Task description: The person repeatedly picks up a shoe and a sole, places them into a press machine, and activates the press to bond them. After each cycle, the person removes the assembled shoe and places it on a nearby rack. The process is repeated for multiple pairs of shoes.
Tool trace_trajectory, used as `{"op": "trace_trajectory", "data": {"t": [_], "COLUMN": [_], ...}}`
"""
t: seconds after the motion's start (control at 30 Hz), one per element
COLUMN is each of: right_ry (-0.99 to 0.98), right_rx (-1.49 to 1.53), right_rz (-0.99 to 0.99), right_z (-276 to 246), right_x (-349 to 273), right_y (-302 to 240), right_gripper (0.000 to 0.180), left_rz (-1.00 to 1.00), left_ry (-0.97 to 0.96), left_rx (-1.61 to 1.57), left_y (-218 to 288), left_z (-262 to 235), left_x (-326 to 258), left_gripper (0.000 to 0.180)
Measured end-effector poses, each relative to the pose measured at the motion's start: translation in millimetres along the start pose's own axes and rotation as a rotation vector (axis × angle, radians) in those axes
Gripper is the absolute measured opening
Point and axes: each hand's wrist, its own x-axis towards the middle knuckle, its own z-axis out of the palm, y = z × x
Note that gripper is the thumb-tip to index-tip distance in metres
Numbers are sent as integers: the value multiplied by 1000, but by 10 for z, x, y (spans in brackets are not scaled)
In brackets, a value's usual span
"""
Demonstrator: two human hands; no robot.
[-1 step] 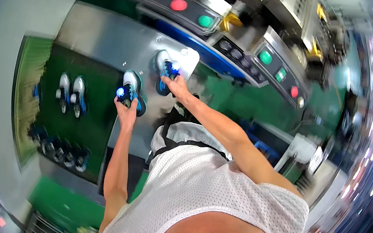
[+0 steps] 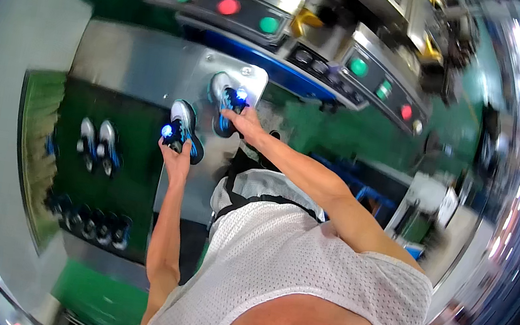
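Note:
My left hand [image 2: 176,156] is closed around the heel end of a grey-and-black sneaker [image 2: 183,115] with bright blue laces and trim. A matching sneaker [image 2: 220,88] is gripped near its ankle opening by my right hand [image 2: 245,122], farther forward and to the right. Both toes point away from me. Beside each ankle opening shines a small blue-white glow; its source cannot be made out. The two shoes are apart, over a grey metal table [image 2: 139,56], and whether their soles touch it is unclear.
Left of my hands, a dark green conveyor belt [image 2: 129,171] carries another pair of sneakers [image 2: 106,146] and a row of several dark shoes [image 2: 90,224]. A strip curtain [image 2: 39,151] hangs at its far-left end. Ahead stands a machine with button panels [image 2: 247,16].
The view has shifted a little, so the machine and table edge appear farther left. Both hands still hold their sneakers, almost unmoved.

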Motion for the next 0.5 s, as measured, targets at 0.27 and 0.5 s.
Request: {"op": "trace_trajectory", "data": {"t": [0.27, 0.5], "right_ry": [463, 1134], "right_rx": [613, 1093], "right_rz": [-307, -559], "right_z": [-1444, -2610], "right_x": [-1996, -4155], "right_y": [60, 1134], "right_gripper": [63, 54], "left_rz": [360, 586], "left_ry": [-709, -1446], "left_rx": [253, 238], "left_y": [1175, 1690], "left_z": [1765, 3181], "left_x": [-773, -2923], "left_gripper": [67, 66]}}
